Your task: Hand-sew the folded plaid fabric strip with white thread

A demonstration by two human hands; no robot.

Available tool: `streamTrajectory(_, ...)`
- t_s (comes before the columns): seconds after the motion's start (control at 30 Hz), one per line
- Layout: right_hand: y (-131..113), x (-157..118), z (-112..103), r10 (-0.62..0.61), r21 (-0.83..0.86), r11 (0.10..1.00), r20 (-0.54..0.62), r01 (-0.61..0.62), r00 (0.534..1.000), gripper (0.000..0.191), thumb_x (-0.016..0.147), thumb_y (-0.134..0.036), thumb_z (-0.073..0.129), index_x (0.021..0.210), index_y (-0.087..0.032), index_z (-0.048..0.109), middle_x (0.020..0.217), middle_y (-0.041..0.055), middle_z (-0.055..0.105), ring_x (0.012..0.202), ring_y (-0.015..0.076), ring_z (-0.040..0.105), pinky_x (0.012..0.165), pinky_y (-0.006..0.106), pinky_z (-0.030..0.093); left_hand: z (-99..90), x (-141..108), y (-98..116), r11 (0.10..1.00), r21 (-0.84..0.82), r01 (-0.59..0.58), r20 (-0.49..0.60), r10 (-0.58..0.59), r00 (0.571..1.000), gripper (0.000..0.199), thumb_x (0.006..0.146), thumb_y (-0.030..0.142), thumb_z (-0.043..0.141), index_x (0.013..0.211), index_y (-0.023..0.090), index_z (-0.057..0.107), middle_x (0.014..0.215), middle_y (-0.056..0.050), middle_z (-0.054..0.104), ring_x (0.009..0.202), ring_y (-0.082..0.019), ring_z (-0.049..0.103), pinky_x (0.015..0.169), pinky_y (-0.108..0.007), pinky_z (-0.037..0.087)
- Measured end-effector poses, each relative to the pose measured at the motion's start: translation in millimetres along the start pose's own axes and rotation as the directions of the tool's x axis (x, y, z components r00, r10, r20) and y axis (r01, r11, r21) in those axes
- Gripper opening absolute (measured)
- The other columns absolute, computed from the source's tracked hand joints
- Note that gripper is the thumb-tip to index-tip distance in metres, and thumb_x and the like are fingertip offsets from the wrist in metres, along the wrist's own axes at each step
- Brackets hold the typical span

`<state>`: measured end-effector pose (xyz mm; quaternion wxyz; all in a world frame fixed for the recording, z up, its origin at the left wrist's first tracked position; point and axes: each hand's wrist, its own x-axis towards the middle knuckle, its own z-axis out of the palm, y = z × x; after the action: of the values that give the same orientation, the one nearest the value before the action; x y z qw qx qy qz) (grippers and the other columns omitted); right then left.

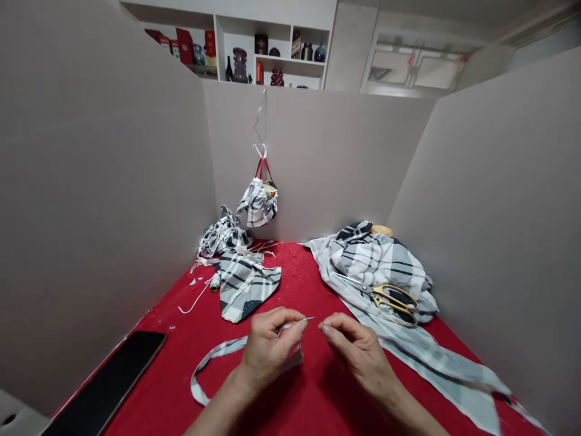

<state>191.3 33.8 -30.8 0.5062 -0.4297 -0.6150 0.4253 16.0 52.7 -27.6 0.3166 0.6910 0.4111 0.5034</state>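
My left hand point(273, 340) is closed, its thumb and forefinger pinching a thin needle point(309, 318) whose tip points right. A pale plaid cloth strip point(198, 370) runs from under that hand and curves round to the left on the red cloth point(236, 418). My right hand point(353, 345), a small gap to the right, pinches something very thin that looks like a thread point(321, 315). Both hands are raised over the red surface with their fingertips facing each other.
Gold-handled scissors point(390, 298) rest on a plaid fabric pile point(376, 260) at right. A plaid piece point(245, 284), scraps point(223, 235) and a green spool point(215, 282) are at left. A phone point(109, 381) lies front left. A plaid pouch point(258, 203) hangs at the back between grey panels point(318, 145).
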Motion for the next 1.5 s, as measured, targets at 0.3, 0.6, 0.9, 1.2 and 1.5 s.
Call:
streamTrajectory(0.3,18.4,-5.0,7.1,0.084,0.122,0.99,-0.116,-0.07,0.99,0.021,0.079,-0.039,0.064,0.076,-0.018,0.065,0.06,-0.0023,0.051,0.053,0.0098,0.044,0.05,0.02,0.038,0.4,-3.6,-7.6,0.852,0.368,-0.372,-0.014,0.405,0.914,0.016,0.084,0.016,0.054,0.083,0.016,0.069,0.057,-0.004,0.062,0.052,-0.013,0.052,0.056,-0.025,0.038)
streamTrajectory(0.6,14.2,-3.4,8.8,0.227,0.407,0.896,-0.072,-0.179,0.971,0.029,0.073,-0.043,0.07,0.082,-0.016,0.064,0.052,-0.005,0.049,0.041,0.0062,0.039,0.037,0.016,0.031,11.5,-9.8,-1.3,0.914,0.251,-0.32,0.031,0.323,0.946,0.018,0.084,0.02,0.054,0.079,0.017,0.071,0.057,-0.005,0.063,0.051,-0.014,0.052,0.053,-0.025,0.038)
streamTrajectory(0.9,12.4,2.7,-2.0,0.347,0.503,0.804,0.038,-0.318,0.937,0.031,0.071,-0.042,0.071,0.084,-0.018,0.056,0.058,-0.005,0.054,0.034,0.0032,0.037,0.03,0.013,0.022,17.0,-3.2,-7.0,0.922,-0.19,0.339,0.034,-0.339,0.94,0.019,0.072,0.032,0.064,0.07,0.014,0.071,0.059,-0.004,0.066,0.055,-0.015,0.056,0.054,-0.023,0.044)
streamTrajectory(1.2,11.2,-1.9,12.0,0.331,0.469,0.82,0.082,-0.329,0.94,0.037,0.072,-0.049,0.068,0.084,-0.015,0.062,0.044,-0.0124,0.026,0.038,0.0033,0.013,0.033,0.016,0.013,21.3,-7.6,-3.0,0.964,-0.122,0.236,0.068,-0.229,0.971,0.019,0.074,0.029,0.062,0.073,0.013,0.072,0.062,-0.004,0.066,0.057,-0.015,0.055,0.056,-0.023,0.043)
streamTrajectory(1.5,18.0,0.4,11.6,0.267,0.302,0.922,-0.049,-0.241,0.962,0.032,0.069,-0.046,0.071,0.068,-0.015,0.064,0.045,-0.0074,0.041,0.038,0.0046,0.028,0.038,0.019,0.024,22.2,-7.4,-5.8,0.952,-0.117,0.284,0.121,-0.271,0.955,0.017,0.071,0.027,0.064,0.082,0.014,0.068,0.052,0.003,0.053,0.047,-0.01,0.045,0.047,-0.02,0.036)
